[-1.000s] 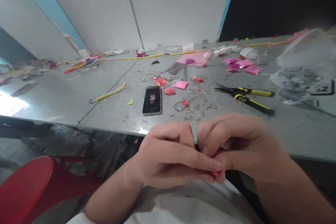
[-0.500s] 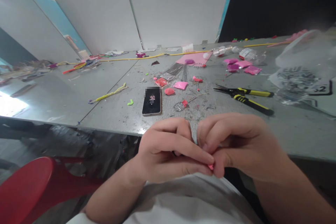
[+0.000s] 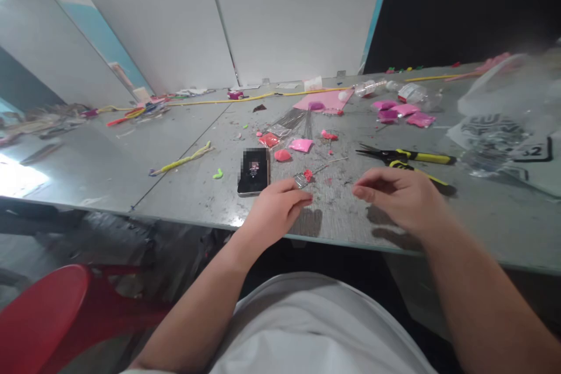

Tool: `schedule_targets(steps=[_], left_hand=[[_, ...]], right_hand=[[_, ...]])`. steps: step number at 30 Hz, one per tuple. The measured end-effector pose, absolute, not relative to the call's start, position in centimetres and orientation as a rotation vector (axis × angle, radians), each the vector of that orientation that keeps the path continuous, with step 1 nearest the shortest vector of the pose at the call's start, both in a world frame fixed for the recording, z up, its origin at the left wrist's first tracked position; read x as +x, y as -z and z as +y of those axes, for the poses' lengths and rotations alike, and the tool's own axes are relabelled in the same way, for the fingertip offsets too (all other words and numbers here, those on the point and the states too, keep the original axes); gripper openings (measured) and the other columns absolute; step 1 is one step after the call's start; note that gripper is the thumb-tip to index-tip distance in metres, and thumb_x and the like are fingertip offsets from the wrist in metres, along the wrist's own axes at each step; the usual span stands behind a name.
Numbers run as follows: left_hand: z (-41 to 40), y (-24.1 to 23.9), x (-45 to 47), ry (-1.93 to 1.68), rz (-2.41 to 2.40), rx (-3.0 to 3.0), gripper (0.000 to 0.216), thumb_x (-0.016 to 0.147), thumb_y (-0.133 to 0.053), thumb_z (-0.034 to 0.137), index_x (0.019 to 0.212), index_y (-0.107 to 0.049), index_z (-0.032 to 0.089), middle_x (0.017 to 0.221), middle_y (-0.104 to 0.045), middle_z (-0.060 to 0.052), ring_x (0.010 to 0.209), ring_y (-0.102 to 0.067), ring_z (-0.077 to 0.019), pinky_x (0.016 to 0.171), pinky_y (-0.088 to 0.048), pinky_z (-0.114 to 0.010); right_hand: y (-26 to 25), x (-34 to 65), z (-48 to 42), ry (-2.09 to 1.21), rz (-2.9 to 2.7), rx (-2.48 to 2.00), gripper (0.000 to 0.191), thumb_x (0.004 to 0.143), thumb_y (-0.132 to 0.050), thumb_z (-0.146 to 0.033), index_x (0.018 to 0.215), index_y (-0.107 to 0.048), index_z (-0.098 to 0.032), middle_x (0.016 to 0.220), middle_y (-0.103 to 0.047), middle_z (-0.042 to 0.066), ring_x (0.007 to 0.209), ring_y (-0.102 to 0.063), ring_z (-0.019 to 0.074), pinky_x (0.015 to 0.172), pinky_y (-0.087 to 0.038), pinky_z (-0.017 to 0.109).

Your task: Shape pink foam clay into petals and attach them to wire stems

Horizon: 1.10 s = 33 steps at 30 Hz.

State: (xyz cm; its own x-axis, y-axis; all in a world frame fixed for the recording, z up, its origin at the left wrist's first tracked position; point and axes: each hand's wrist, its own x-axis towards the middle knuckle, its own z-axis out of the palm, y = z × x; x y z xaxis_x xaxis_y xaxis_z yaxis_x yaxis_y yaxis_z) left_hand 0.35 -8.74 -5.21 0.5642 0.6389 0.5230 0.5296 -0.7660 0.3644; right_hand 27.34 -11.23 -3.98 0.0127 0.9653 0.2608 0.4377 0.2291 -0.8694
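Note:
My left hand [image 3: 276, 210] hovers over the grey table's [image 3: 184, 193] front edge. Its fingers are pressed together, and their tips lie just below a thin wire with a red clay blob [image 3: 308, 175]. A black phone [image 3: 254, 170] lies just left of that hand. My right hand [image 3: 398, 196] is curled, thumb and forefinger pinched together at its left tip. What the pinch holds, if anything, is hidden. Yellow-and-black pliers [image 3: 407, 158] lie right behind my right hand.
Pink clay pieces [image 3: 301, 144] and a red packet [image 3: 269, 139] lie behind the phone. Farther back are a pink sheet [image 3: 326, 100] and magenta packets [image 3: 405, 111]. A clear plastic bag [image 3: 504, 117] sits at the right, a yellow pipe cleaner [image 3: 182, 159] at the left, a red chair [image 3: 39, 315] below left.
Both hands were pinched together on a small pink bit in front of my chest. They have parted and moved forward over the table, the left towards the wire, the right towards the pliers.

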Motion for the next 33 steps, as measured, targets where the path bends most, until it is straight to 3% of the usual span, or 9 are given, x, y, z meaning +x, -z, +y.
schedule_targets(steps=[5,11,16,20,25,29,33], left_hand=[[-8.6,4.9,0.8,-0.501,1.184,2.814,0.028,0.105,-0.054,0.023,0.107,-0.082,0.022,0.086,-0.067,-0.006,0.086,-0.066,-0.0203,0.082,-0.047,-0.035],[-8.4,3.7,0.3,-0.312,1.214,2.821,0.032,0.106,-0.049,0.023,0.112,-0.08,0.024,0.094,-0.069,-0.006,0.09,-0.068,-0.0205,0.087,-0.047,-0.037],[-6.2,2.7,-1.4,-0.453,1.237,2.784,0.028,0.102,-0.054,0.023,0.11,-0.08,0.02,0.097,-0.068,-0.008,0.091,-0.068,-0.0218,0.084,-0.052,-0.035],[-2.0,1.3,-1.9,-0.549,1.344,2.739,0.031,0.097,-0.061,0.025,0.124,-0.075,0.022,0.116,-0.068,-0.012,0.1,-0.068,-0.0249,0.089,-0.053,-0.036],[3.6,1.1,-0.4,-0.424,1.562,2.708,0.022,0.089,-0.07,0.03,0.106,-0.077,0.017,0.115,-0.07,-0.018,0.109,-0.066,-0.0338,0.095,-0.051,-0.043],[5.1,2.2,0.3,-0.447,1.546,2.652,0.014,0.088,-0.067,0.021,0.098,-0.074,0.015,0.102,-0.074,-0.014,0.094,-0.067,-0.0274,0.085,-0.051,-0.038],[4.4,2.3,-0.4,-0.801,1.294,2.494,0.013,0.089,-0.069,0.023,0.1,-0.07,0.015,0.099,-0.074,-0.01,0.091,-0.067,-0.021,0.084,-0.052,-0.034]], right_hand=[[5.2,28.2,-10.7,-0.553,-1.735,-1.589,0.04,0.083,-0.076,-0.063,0.086,-0.08,-0.023,0.082,-0.078,0.006,0.068,-0.068,0.0225,0.065,-0.051,0.037],[5.2,27.8,-10.7,-0.545,-1.838,-1.62,0.037,0.088,-0.071,-0.061,0.088,-0.079,-0.024,0.087,-0.08,0.005,0.073,-0.07,0.0225,0.067,-0.051,0.036],[4.9,27.5,-10.7,-0.536,-1.861,-1.518,0.04,0.089,-0.071,-0.061,0.087,-0.079,-0.022,0.084,-0.08,0.007,0.069,-0.07,0.0229,0.062,-0.05,0.036],[2.8,26.8,-10.0,-0.494,-1.909,-1.4,0.036,0.092,-0.07,-0.057,0.085,-0.078,-0.023,0.077,-0.077,0.006,0.065,-0.066,0.0216,0.061,-0.048,0.036],[-2.2,24.6,-7.1,-0.381,-1.947,-1.327,0.023,0.096,-0.065,-0.042,0.086,-0.076,-0.024,0.07,-0.071,0.002,0.057,-0.058,0.0174,0.057,-0.043,0.034],[-3.8,22.7,-3.9,-0.272,-1.947,-1.255,0.014,0.091,-0.066,-0.028,0.096,-0.077,-0.021,0.078,-0.076,0.005,0.063,-0.062,0.019,0.061,-0.045,0.036],[-1.6,21.4,-2.0,-0.224,-1.92,-1.253,0.013,0.089,-0.063,-0.022,0.092,-0.075,-0.018,0.083,-0.077,0.007,0.074,-0.067,0.0212,0.069,-0.048,0.036]])
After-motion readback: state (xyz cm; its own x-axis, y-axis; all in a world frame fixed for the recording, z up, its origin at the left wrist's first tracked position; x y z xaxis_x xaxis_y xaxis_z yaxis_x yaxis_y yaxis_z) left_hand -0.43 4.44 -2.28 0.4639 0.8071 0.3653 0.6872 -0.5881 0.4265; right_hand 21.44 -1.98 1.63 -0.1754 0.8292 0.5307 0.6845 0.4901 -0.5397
